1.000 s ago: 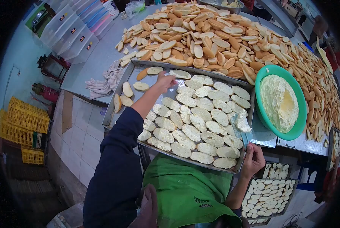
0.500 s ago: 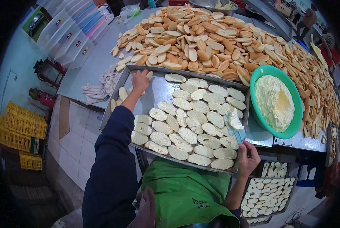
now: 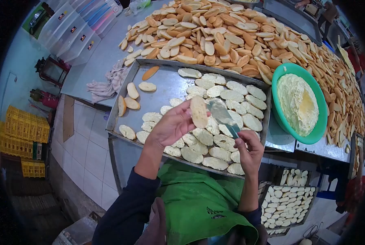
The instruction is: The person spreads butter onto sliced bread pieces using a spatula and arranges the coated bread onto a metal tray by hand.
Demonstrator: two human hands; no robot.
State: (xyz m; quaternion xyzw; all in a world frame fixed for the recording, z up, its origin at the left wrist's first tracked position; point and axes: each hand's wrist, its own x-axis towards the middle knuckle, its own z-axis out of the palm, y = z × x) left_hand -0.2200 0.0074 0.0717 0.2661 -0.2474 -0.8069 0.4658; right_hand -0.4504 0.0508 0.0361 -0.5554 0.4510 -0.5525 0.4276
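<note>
My left hand (image 3: 173, 125) holds a bread slice (image 3: 199, 112) upright by its edge over the tray. In my right hand (image 3: 249, 149) is a spatula (image 3: 226, 118) with a teal handle, its blade smeared with cream and close beside the slice. Beneath both hands lies a metal tray (image 3: 166, 74) with rows of cream-coated bread slices (image 3: 233, 95). Several slices without visible cream, such as one pale piece (image 3: 147, 86), lie loose at the tray's left end. A green bowl (image 3: 323, 118) of pale cream (image 3: 296, 102) stands at the tray's right side.
A large heap of bread slices (image 3: 231, 36) covers the table behind the tray. A cloth (image 3: 107, 86) lies at left, near stacked clear plastic boxes (image 3: 76, 38). Yellow crates (image 3: 27, 134) are on the left. Another filled tray (image 3: 288, 204) sits lower right. A person (image 3: 328, 18) stands far back.
My left hand has come from the tray's left end to its middle, bringing a bread slice. The spatula has moved up and left to the slice, and its cream now looks spread thinner.
</note>
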